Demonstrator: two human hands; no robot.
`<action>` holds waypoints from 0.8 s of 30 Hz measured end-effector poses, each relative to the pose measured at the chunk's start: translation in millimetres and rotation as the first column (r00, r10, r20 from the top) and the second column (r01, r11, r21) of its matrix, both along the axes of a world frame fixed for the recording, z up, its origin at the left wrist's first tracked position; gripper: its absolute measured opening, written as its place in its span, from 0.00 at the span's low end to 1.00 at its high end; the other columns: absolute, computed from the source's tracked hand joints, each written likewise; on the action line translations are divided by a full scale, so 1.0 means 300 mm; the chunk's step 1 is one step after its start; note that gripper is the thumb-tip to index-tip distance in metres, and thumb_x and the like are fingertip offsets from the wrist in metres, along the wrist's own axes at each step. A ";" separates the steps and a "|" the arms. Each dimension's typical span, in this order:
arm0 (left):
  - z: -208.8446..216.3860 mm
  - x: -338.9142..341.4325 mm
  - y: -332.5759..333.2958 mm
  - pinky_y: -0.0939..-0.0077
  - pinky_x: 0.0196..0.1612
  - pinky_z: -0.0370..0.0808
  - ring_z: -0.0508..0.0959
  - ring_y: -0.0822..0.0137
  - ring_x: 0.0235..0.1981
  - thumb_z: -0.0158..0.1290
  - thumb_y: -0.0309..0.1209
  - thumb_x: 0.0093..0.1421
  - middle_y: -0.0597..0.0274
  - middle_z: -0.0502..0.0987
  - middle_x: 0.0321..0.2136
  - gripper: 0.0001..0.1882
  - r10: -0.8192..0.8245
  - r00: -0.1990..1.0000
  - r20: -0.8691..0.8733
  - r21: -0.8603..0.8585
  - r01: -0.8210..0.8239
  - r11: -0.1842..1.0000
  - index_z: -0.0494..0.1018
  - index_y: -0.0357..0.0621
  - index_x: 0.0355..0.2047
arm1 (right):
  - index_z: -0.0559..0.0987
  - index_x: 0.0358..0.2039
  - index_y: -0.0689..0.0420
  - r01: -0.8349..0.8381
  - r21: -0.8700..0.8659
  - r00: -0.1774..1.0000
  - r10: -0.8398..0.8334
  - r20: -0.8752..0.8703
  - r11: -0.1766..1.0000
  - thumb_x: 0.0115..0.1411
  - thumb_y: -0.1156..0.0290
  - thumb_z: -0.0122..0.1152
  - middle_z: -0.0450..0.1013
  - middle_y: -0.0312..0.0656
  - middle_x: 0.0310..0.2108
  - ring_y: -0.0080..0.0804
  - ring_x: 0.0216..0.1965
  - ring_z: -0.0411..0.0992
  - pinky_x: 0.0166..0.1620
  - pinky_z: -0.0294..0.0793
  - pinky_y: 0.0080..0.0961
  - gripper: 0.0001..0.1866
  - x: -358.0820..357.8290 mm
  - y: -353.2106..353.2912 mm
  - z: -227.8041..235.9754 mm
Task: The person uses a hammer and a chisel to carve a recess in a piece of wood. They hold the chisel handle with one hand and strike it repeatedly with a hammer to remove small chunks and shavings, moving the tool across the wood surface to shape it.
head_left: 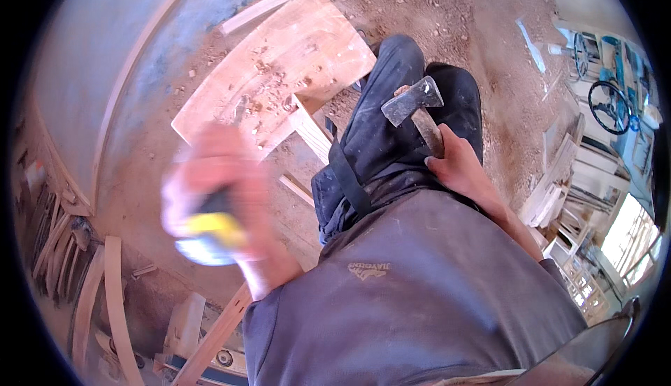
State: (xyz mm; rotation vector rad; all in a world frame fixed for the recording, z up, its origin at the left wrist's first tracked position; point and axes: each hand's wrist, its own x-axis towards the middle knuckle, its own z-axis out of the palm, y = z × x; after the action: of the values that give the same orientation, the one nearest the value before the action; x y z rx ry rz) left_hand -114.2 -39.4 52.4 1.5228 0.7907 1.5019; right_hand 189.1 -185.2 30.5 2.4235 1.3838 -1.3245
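Our shirt (419,281), dark and dusty with a small pale print on its chest, fills the lower part of the view. Beyond it come our dark trousers (374,124), a black strap (347,176) hanging over one side of the lap.

Our right hand (461,161) is closed about the wooden handle of a hatchet (414,101), fingers wrapped round and thumb laid along it. The metal head is above our thighs, tilted; we cannot tell whether it touches the cloth.

Our left hand (237,183) is out to the left, badly blurred, near the lower corner of a broad board (300,44). A black and yellow thing (217,229) shows against that hand, also smeared; we cannot tell what it is, how far the fingers are open or whether they grip it.

The board lies slantwise in front of us, strewn with shavings (265,78). A block (311,126) stands at its near edge, beside our knee, and a stick (297,188) lies nearer to us.

Around us is brown dirt (454,23). Curved planks (119,309) lean at lower left, close to a slat (217,333). Far right, we see a black wheel (610,106) above stacked timber (552,176).
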 end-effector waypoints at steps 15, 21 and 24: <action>-0.310 -0.063 -0.003 0.68 0.24 0.69 0.69 0.66 0.19 0.57 0.20 0.64 0.61 0.70 0.20 0.09 0.301 0.881 0.365 -0.406 -0.141 0.903 0.70 0.47 0.31 | 0.70 0.54 0.65 -0.053 -0.015 0.999 0.053 -0.011 0.998 0.53 0.69 0.63 0.77 0.68 0.35 0.67 0.43 0.76 0.48 0.73 0.55 0.28 -0.011 -0.002 -0.016; -0.330 -0.008 0.000 0.70 0.22 0.72 0.71 0.67 0.18 0.54 0.15 0.60 0.56 0.71 0.20 0.10 0.358 0.844 0.399 -0.472 -0.145 0.870 0.66 0.40 0.27 | 0.70 0.53 0.64 -0.048 -0.027 0.999 0.048 0.000 0.998 0.53 0.69 0.63 0.77 0.67 0.35 0.67 0.43 0.76 0.48 0.73 0.55 0.27 -0.020 -0.010 -0.014; -0.338 0.007 0.000 0.69 0.21 0.68 0.67 0.69 0.17 0.55 0.18 0.62 0.62 0.68 0.19 0.12 0.355 0.866 0.352 -0.463 -0.169 0.870 0.64 0.46 0.27 | 0.70 0.53 0.63 -0.055 -0.026 0.998 0.055 0.005 0.998 0.53 0.69 0.63 0.77 0.67 0.36 0.67 0.43 0.76 0.48 0.73 0.55 0.26 -0.025 -0.009 -0.010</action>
State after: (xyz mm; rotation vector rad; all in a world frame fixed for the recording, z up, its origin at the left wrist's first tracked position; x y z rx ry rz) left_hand -112.2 -39.5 -49.0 0.7430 1.0066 1.6553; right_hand 181.6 -187.8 27.3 2.3533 1.4123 -1.3137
